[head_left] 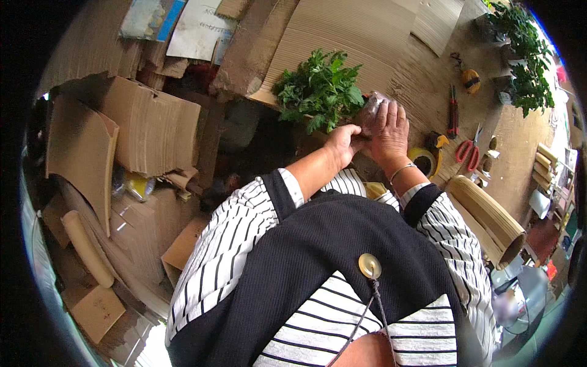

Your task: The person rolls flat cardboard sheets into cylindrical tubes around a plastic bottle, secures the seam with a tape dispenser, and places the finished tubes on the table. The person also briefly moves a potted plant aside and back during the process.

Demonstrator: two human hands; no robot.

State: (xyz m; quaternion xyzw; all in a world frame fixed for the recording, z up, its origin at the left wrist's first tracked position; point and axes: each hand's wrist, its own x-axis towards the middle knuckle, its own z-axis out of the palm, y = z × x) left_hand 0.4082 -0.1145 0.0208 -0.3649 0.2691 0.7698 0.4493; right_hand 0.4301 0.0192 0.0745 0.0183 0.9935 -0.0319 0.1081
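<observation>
A leafy green potted plant (321,88) lies on its side on cardboard, its foliage toward the left. Its root end is a dark clump that looks wrapped in thin plastic (374,103). My right hand (389,129) is laid over this root end, fingers curved round it. From below, my left hand (343,145) closes on the near side of the same bundle, thumb up by the stems; its other fingers are mostly hidden. To the right of my hands lie a roll of yellow tape (422,158), a yellow-and-black cutter (438,141) and red-handled scissors (468,154).
Red-handled pliers (452,116) and a yellow tape measure (470,81) lie farther right. More leafy plants (527,67) stand at the far right edge. A cardboard roll (489,223) is beside my right arm. Stacked cardboard sheets (150,125) stand at left.
</observation>
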